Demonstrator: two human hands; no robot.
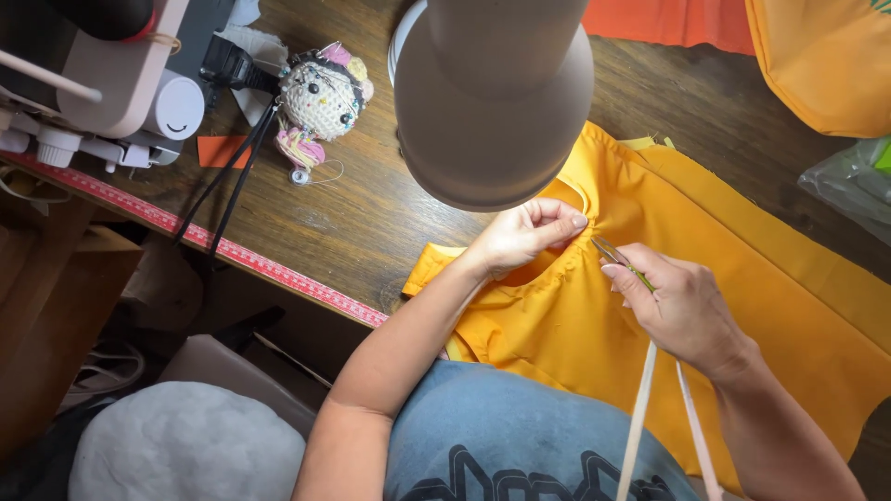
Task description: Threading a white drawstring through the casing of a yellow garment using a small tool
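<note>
Looking down from my head cam: my left hand is pinched shut on a gathered bit of the orange-yellow fabric, thumb and fingertips pressed together right at the puckered seam near the curved cutout. My right hand is just beside it, fingers curled around a small pair of thread snips with a greenish handle, the metal tips pointing up and left at the spot my left hand is pinching. The tips sit just at the fabric; I can't tell whether the blades are parted or together, too small to make out.

The fabric is spread across the right side of the wooden table and drapes over the edge onto my lap, where my blue shirt shows. A pale measuring tape hangs down in two strips below my right wrist.

Right above my hands a big beige lamp shade fills the top middle and hides part of the table. To the left of it there's a crocheted doll-head pincushion stuck with pins, with a bobbin and thread just under it. Far left is a white sewing machine, black cords running off the table edge, and a red ruler strip along that edge. More orange cloth sits in the top right corner, well apart from my hands.
</note>
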